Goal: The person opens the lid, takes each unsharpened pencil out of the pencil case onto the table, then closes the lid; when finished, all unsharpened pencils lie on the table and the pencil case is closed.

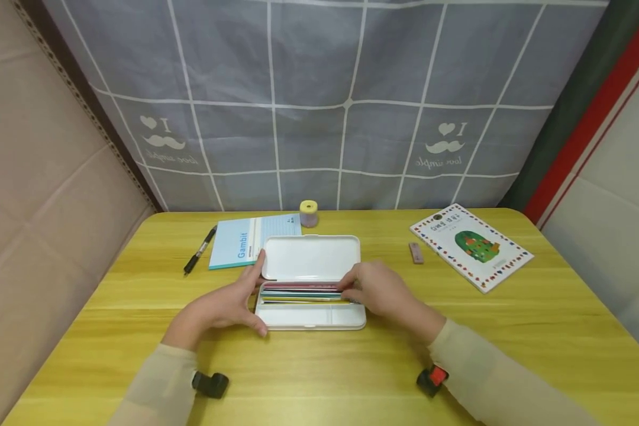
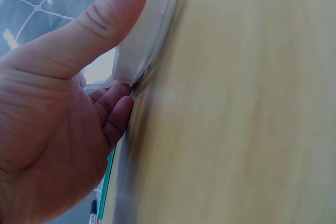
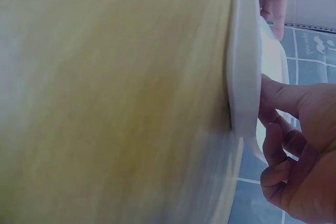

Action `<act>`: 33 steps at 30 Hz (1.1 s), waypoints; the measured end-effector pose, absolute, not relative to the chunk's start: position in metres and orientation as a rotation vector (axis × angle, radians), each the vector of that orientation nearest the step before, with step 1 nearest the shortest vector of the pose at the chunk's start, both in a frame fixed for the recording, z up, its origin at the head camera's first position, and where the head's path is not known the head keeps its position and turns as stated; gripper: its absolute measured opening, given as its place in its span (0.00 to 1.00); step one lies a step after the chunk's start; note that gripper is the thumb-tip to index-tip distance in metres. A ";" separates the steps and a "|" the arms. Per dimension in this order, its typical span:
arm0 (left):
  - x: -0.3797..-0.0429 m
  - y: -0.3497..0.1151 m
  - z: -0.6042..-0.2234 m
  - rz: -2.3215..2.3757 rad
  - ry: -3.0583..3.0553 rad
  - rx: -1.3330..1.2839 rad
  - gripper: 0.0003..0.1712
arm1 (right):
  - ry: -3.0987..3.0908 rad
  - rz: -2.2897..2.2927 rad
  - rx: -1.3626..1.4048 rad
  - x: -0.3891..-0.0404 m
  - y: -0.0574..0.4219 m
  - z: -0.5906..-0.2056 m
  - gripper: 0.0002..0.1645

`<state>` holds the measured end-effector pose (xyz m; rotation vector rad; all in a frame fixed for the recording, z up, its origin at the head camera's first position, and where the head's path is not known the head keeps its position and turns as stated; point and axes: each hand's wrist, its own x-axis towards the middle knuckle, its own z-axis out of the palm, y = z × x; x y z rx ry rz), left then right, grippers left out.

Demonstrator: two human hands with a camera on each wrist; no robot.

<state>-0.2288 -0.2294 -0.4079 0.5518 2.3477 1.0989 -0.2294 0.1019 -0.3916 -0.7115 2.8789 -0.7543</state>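
A white pencil case lies with its lid raised toward the back. Inside its rear part, several slim pencils in red, teal and yellow lie side by side. My left hand holds the case's left end, thumb at the front corner and a finger up by the lid. In the left wrist view its thumb lies along the white wall. My right hand reaches over the case's right end and pinches at the pencils. Its fingertips are hidden behind the case wall in the right wrist view.
Behind the case sit a blue notebook and a small yellow-topped cylinder. A black pen lies left of the notebook. At right are a pinkish eraser and a white booklet. A grey checked curtain hangs behind the table.
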 end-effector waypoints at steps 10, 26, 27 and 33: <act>-0.230 -0.230 -0.408 1.086 2.353 0.569 0.92 | 2.923 -0.669 -0.618 -0.226 0.095 -0.393 0.04; -0.229 -0.231 -0.405 1.097 2.340 0.593 0.91 | 3.020 -0.534 -0.934 -0.221 0.100 -0.391 0.04; -0.229 -0.231 -0.405 1.098 2.341 0.596 0.91 | 3.019 -0.527 -0.988 -0.221 0.101 -0.390 0.06; -0.230 -0.232 -0.407 1.089 2.349 0.599 0.91 | 3.024 -0.490 -1.177 -0.222 0.113 -0.389 0.07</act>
